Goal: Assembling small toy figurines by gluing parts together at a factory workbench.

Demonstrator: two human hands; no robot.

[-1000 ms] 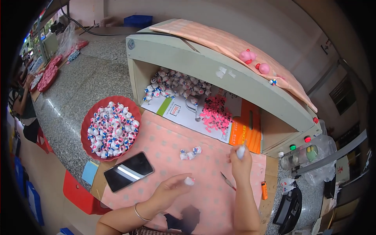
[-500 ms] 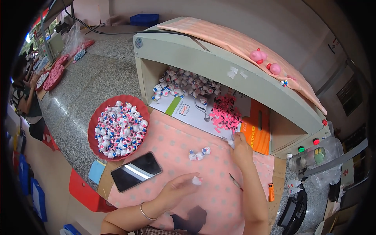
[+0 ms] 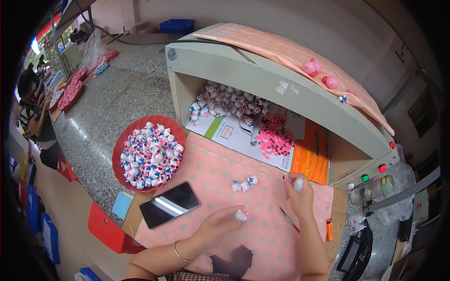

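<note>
Right hand (image 3: 302,197): withdrawn from near edge of pink pile (image 3: 275,136), now farther below pile. White figure (image 3: 298,185) in its grip: now more visible below pile.

The left forearm (image 3: 159,259) and right forearm (image 3: 313,248) run off the near edge. The left fingers (image 3: 233,209) partly hide a small white piece (image 3: 241,215); a speck (image 3: 284,178) at the right fingers (image 3: 294,177) is too tiny to identify.

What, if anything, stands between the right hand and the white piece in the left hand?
Nothing visible: open space over the pink cloth separates the right hand from the white piece. The slim tool lies on the cloth.
</note>
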